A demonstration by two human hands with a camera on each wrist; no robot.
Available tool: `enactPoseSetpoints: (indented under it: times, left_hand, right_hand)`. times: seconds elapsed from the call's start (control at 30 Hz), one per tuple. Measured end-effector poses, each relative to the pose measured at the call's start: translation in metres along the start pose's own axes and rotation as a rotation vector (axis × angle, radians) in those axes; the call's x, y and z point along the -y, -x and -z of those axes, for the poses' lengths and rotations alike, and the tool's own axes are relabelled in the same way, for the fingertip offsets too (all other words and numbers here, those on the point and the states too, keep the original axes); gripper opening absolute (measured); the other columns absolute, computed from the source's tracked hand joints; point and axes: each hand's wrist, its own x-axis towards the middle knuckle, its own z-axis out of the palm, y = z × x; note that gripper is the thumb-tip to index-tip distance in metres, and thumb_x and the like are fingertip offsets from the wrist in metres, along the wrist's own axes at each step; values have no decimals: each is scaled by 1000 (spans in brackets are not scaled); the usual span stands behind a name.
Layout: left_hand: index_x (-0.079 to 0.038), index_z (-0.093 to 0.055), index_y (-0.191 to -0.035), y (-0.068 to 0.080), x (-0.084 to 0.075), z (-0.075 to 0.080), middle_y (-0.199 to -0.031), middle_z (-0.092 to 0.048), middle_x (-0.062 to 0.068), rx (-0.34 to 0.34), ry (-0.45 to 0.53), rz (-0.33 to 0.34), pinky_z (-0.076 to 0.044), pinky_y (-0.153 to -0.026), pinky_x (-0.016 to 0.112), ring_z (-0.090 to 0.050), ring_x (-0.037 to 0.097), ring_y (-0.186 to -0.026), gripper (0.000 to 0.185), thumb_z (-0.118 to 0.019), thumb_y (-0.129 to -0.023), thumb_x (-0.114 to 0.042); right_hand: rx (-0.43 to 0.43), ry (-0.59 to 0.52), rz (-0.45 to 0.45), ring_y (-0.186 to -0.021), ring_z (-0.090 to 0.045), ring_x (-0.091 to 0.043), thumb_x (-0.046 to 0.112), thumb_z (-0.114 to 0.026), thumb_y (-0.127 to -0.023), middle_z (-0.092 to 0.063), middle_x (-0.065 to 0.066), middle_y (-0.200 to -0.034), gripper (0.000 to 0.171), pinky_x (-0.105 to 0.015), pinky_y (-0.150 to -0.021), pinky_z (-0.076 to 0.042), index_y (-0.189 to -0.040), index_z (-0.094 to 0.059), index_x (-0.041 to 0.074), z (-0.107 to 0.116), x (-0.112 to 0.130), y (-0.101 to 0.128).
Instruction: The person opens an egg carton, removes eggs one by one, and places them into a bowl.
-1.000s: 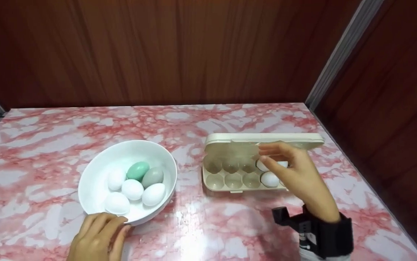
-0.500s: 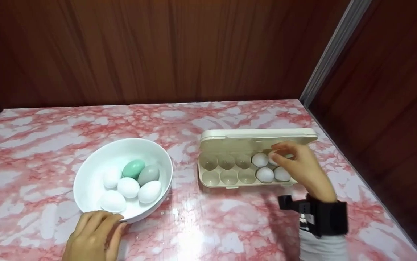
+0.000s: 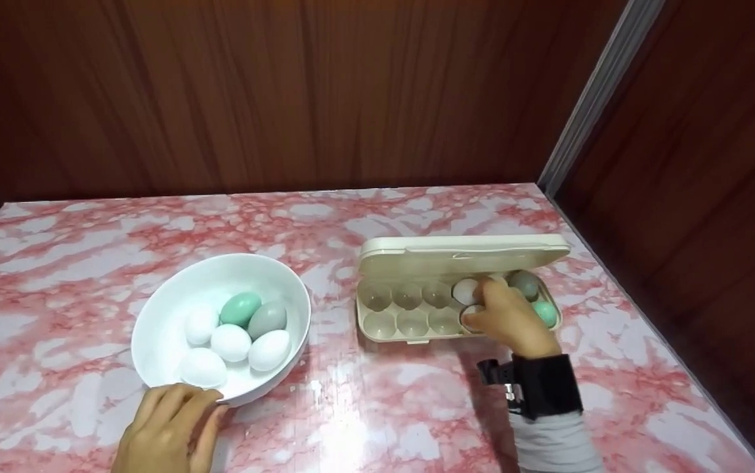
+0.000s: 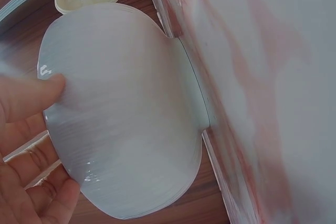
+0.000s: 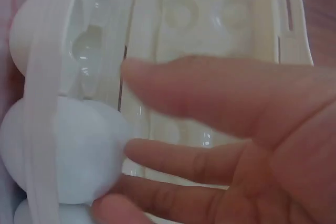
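Note:
In the head view, my left hand grips the near rim of a white bowl. Inside lie several white eggs, a green egg and a grey egg. The left wrist view has my thumb against the outer wall of the bowl. My right hand reaches into a cream egg carton with its lid up. In the right wrist view, fingertips touch the side of a white egg, while the thumb stands apart from it. Some carton eggs are hidden beneath the hand.
At the carton's right end sit a dark grey egg and a green egg. Its left cups hold no eggs. Under everything is a pink-and-white marbled table. Dark wood panels stand behind and to the right.
My right hand has moved left and lower over the carton's middle, uncovering the grey and green eggs at the right end. My left hand stays on the bowl.

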Motion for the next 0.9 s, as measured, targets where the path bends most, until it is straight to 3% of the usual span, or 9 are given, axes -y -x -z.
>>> enactPoseSetpoints:
  times: [0.1, 0.23, 0.4, 0.6, 0.9]
  left_hand:
    - [-8, -73, -78, -1, 1, -1, -76, -64, 2, -2, 4, -8, -49, -61, 24, -55, 23, -77, 64, -36, -103, -54]
    - [-7, -73, -77, 0, 2, -2, -75, -64, 3, -22, 10, -23, -48, -61, 22, -54, 23, -75, 64, -37, -104, -53]
    - [-7, -73, -76, 0, 3, -2, -74, -64, 4, -29, 22, -28, -48, -61, 21, -54, 23, -75, 63, -39, -103, -52]
    - [-7, -73, -77, 0, 2, -1, -75, -64, 3, -16, 17, -16, -48, -62, 21, -54, 22, -76, 64, -38, -103, -53]
    - [-8, -73, -79, -1, 1, 0, -77, -63, 2, 2, -5, -23, -49, -62, 27, -55, 23, -78, 63, -35, -104, -52]
  right_hand:
    - [-41, 92, -22, -80, -60, -35, 5, -66, -73, -63, -20, -94, 8, -42, -68, -50, -75, -58, 3, -7, 3, -1]
    - [-98, 247, -12, -95, -58, -55, 4, -69, -73, -65, -32, -105, 23, -60, -86, -49, -92, -64, -9, -17, 8, -2]
    - [-143, 330, -1, -98, -56, -57, 2, -70, -74, -65, -34, -105, 32, -60, -90, -44, -101, -64, -13, -25, 10, -3]
    - [-123, 341, 3, -99, -55, -58, 2, -70, -75, -65, -33, -106, 35, -60, -91, -44, -106, -61, -13, -24, 12, -3]
    - [-110, 231, -55, -102, -52, -57, 0, -68, -73, -64, -32, -110, 21, -62, -91, -45, -93, -66, -7, -22, 10, -5]
